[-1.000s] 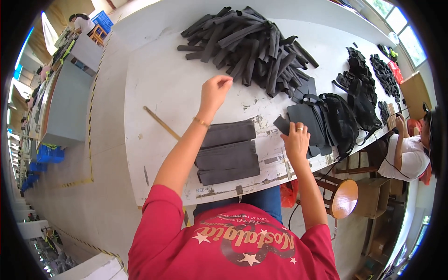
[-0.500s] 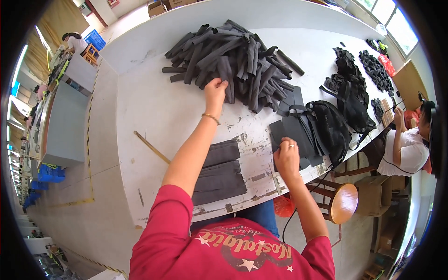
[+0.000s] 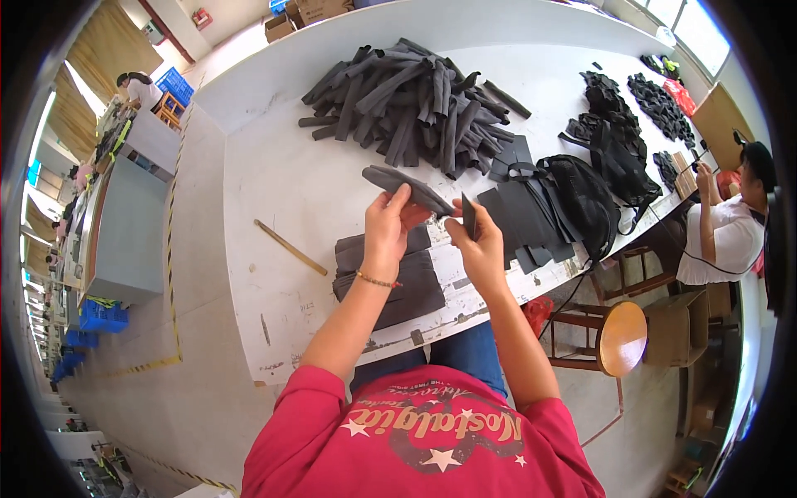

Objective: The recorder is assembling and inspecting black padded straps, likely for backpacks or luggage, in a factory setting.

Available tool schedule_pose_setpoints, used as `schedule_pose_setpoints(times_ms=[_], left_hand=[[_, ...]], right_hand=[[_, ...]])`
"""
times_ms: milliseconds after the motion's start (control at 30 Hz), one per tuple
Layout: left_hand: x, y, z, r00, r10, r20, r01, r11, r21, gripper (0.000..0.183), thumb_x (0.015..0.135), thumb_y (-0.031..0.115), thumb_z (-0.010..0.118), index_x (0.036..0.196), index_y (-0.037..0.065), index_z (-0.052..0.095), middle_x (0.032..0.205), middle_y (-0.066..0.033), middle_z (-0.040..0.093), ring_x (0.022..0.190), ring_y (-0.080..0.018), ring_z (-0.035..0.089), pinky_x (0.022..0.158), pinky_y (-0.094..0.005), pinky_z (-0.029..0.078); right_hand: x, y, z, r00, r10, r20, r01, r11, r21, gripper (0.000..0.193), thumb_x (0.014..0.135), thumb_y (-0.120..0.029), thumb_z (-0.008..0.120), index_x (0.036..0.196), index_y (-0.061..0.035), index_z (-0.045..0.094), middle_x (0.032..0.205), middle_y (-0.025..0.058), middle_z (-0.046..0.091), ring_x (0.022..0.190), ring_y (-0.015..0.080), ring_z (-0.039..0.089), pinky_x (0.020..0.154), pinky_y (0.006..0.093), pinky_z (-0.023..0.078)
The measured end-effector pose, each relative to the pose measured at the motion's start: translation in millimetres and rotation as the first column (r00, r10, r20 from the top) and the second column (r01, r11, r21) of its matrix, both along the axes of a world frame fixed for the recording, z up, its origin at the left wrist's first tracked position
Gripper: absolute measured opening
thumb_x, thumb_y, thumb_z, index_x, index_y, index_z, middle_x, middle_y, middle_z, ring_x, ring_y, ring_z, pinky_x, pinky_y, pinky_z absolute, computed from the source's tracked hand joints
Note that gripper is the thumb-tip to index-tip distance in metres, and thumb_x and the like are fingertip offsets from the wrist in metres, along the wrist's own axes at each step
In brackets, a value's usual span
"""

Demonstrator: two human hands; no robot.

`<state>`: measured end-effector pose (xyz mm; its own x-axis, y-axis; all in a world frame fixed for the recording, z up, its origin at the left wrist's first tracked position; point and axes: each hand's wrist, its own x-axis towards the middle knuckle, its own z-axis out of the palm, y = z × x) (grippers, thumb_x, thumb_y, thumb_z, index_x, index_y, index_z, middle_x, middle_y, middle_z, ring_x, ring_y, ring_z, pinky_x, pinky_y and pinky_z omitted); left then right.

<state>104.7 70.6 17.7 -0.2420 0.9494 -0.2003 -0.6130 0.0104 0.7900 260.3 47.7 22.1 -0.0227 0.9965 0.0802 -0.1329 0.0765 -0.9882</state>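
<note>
Over the near part of the white table, my left hand (image 3: 387,228) grips a dark grey folded fabric sleeve (image 3: 404,184) between thumb and fingers. My right hand (image 3: 481,242) pinches a small flat dark panel (image 3: 468,216), held upright at the sleeve's right end. Whether the panel's edge is inside the sleeve I cannot tell. Beneath my left hand lie stacked flat dark fabric pieces (image 3: 411,295). A large heap of rolled dark grey sleeves (image 3: 415,104) fills the far middle. Flat dark panels (image 3: 519,217) are layered to the right of my right hand.
A black backpack (image 3: 577,203) lies right of the panels, with bunched black pieces (image 3: 610,108) beyond. On the left is a thin wooden strip (image 3: 290,247). A round stool (image 3: 623,339) stands by the front edge. At the right sits another person (image 3: 722,232) in white.
My left hand has drawn a sleeve from the heap toward me. My right hand has lifted a panel off the layered ones and moved left, so both hands now meet.
</note>
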Motion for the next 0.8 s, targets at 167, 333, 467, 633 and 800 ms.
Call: schedule_pose_setpoints(times_ms=[167,333,467,633,800], left_hand=[[3,-24,7,0.994,0.071,0.086,-0.072,0.997,0.010,0.021,0.092,0.016,0.066,0.095,-0.002,0.056,0.090,-0.0136,0.067,0.074,-0.0228,0.069,0.066,-0.0345,0.061],[8,-33,11,0.974,0.214,0.067,-0.217,0.975,0.039,0.022,0.091,0.012,0.067,0.096,-0.004,0.054,0.090,-0.0146,0.066,0.076,-0.0250,0.069,0.069,-0.0365,0.062],[18,-44,12,0.981,0.192,-0.023,-0.189,0.978,0.092,0.021,0.092,0.012,0.066,0.097,-0.004,0.053,0.090,-0.0153,0.066,0.077,-0.0253,0.069,0.071,-0.0374,0.062],[13,-46,19,0.981,0.193,0.017,-0.194,0.977,0.093,0.024,0.096,0.018,0.061,0.101,-0.004,0.052,0.097,-0.0184,0.066,0.080,-0.0273,0.070,0.073,-0.0366,0.061],[8,-47,18,0.926,-0.094,0.366,0.090,0.996,0.027,0.025,0.098,0.016,0.056,0.111,-0.003,0.050,0.113,-0.0194,0.064,0.097,-0.0314,0.068,0.086,-0.0401,0.057]], right_hand=[[5,-6,-3,0.973,-0.006,-0.230,-0.018,0.994,-0.105,0.009,0.089,0.000,0.061,0.098,0.0014,0.063,0.075,0.0022,0.060,0.062,0.0073,0.050,0.056,0.0221,0.038],[-9,-37,6,0.979,-0.201,0.036,0.194,0.970,0.149,0.008,0.088,-0.003,0.068,0.092,-0.0009,0.062,0.074,-0.0047,0.053,0.065,0.0029,0.045,0.058,0.0198,0.035],[-22,-32,5,0.950,-0.293,0.110,0.260,0.934,0.244,0.014,0.087,-0.009,0.073,0.090,-0.0022,0.062,0.072,-0.0075,0.046,0.064,0.0025,0.038,0.056,0.0197,0.031],[-18,-29,1,0.983,-0.163,0.086,0.148,0.976,0.160,0.017,0.089,-0.012,0.071,0.084,0.0012,0.061,0.067,-0.0067,0.046,0.063,0.0029,0.036,0.054,0.0215,0.030],[-19,-36,0,0.956,-0.158,0.246,0.125,0.981,0.145,0.020,0.090,-0.016,0.069,0.087,0.0028,0.064,0.069,0.0022,0.055,0.063,0.0088,0.045,0.057,0.0269,0.039]])
